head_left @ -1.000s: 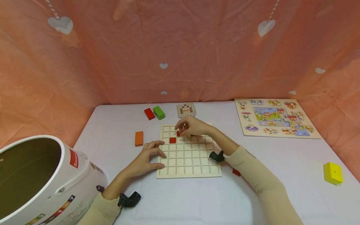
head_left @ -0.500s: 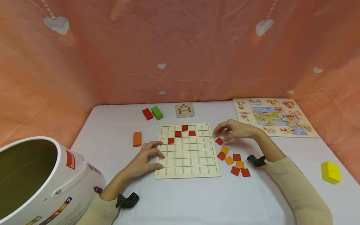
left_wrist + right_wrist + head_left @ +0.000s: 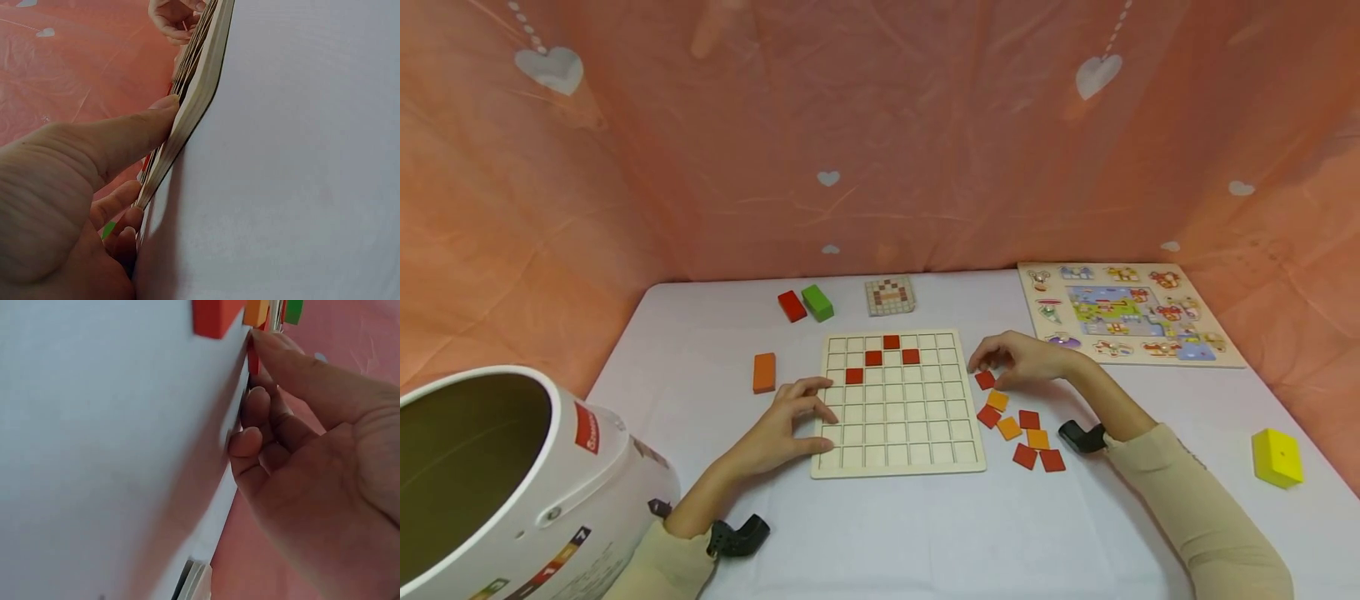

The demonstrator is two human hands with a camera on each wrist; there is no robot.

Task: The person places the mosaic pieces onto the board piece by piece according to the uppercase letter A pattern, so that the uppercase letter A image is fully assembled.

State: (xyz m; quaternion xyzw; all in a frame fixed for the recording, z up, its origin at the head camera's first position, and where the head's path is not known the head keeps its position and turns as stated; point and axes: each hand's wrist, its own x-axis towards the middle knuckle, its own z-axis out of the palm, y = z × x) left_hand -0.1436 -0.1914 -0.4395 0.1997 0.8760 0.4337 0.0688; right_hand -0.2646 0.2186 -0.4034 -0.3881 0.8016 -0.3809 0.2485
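Since a second ago the right hand [image 3: 1026, 360] has left the grid board [image 3: 898, 405] and come down just right of it, where thumb and fingertip now pinch a red square tile [image 3: 984, 380] lying on the white table [image 3: 925, 533]. More loose red and orange tiles [image 3: 1021, 433] lie close below that tile. Four red tiles [image 3: 882, 356] sit in the board's upper cells. Resting unmoved with fingers spread, the left hand [image 3: 782, 421] presses the board's left edge.
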